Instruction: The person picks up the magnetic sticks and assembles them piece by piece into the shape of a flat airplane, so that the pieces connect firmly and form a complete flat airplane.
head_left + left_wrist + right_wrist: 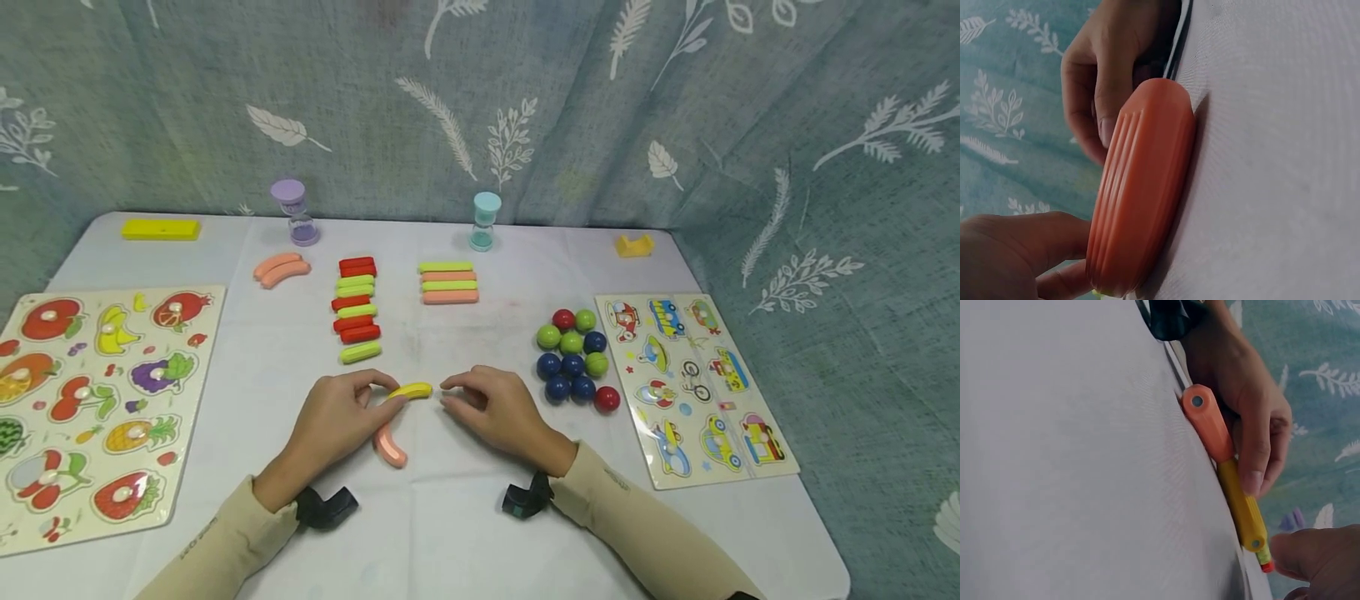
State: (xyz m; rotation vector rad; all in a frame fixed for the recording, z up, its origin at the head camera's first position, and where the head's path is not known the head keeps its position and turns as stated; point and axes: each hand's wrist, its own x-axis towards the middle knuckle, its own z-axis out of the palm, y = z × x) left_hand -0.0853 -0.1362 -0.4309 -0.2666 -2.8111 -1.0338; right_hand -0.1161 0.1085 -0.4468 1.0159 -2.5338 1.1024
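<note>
In the head view, my left hand (337,414) pinches one end of a curved yellow piece (415,390) between thumb and index finger. An orange-pink curved piece (390,447) lies below it, its upper end partly behind those fingers. The right wrist view shows the yellow piece (1242,506) end to end with the orange-pink piece (1209,422), each with a small round metal-like dot in its end. My right hand (501,410) is just right of the yellow piece's free end, thumb and index finger parted around nothing.
Red and light green sticks (356,312) form a column behind my left hand, and a green and pink stack (448,282) stands beside it. Several balls (572,367) lie right of my right hand. Puzzle boards (120,400) flank both sides; sand timers (484,222) stand behind.
</note>
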